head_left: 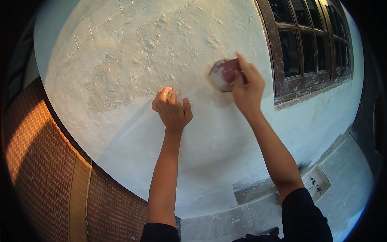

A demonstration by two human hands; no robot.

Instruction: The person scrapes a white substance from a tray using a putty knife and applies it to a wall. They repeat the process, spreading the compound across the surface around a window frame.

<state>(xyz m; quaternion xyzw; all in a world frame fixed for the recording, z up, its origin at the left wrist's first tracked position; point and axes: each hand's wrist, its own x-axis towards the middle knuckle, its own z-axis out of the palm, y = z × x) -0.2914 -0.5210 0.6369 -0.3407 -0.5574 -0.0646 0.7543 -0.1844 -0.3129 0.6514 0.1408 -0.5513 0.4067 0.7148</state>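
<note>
The wall [209, 141] spreads widest. The window [308, 44] stands at its right. Nearer the window, the right hand [248, 89] pinches a dark red pad [225, 75], left of its fingers; farther from the window, the left hand [172, 109] rests on the wall, fingers loosely spread.

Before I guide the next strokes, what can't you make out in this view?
All in the head view:
- Reddish pad in the right hand: motion blur hides its surface and exact edges.
- Left hand: its back hides the palm; wall contact is unclear.
- Window panes: too dark to see through.
- Tray: dark item inside too small to identify.
- Dark shape: cut off by the bottom edge.
</note>
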